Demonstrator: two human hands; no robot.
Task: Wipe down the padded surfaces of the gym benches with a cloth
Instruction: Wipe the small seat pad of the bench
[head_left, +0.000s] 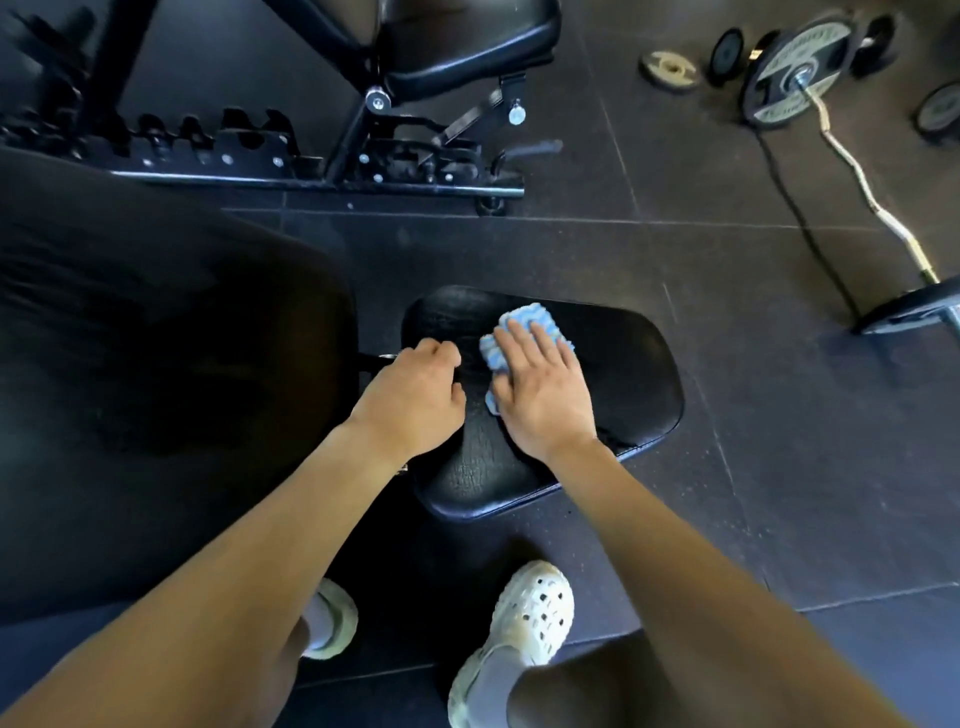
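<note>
A black padded bench seat (618, 384) sits below me in the middle of the head view. A blue and white cloth (530, 325) lies on its far left part. My right hand (543, 392) presses flat on the cloth, fingers straight, covering most of it. My left hand (415, 397) rests at the seat's left edge with its fingers curled down over the edge. The bench's large black back pad (156, 364) fills the left side.
A second bench with a black seat (467, 47) and metal frame (322, 171) stands beyond. A curl bar (862, 192) with weight plates (795, 73) lies on the rubber floor at upper right, next to loose plates (667, 70). My feet in pale clogs (524, 634) stand below the seat.
</note>
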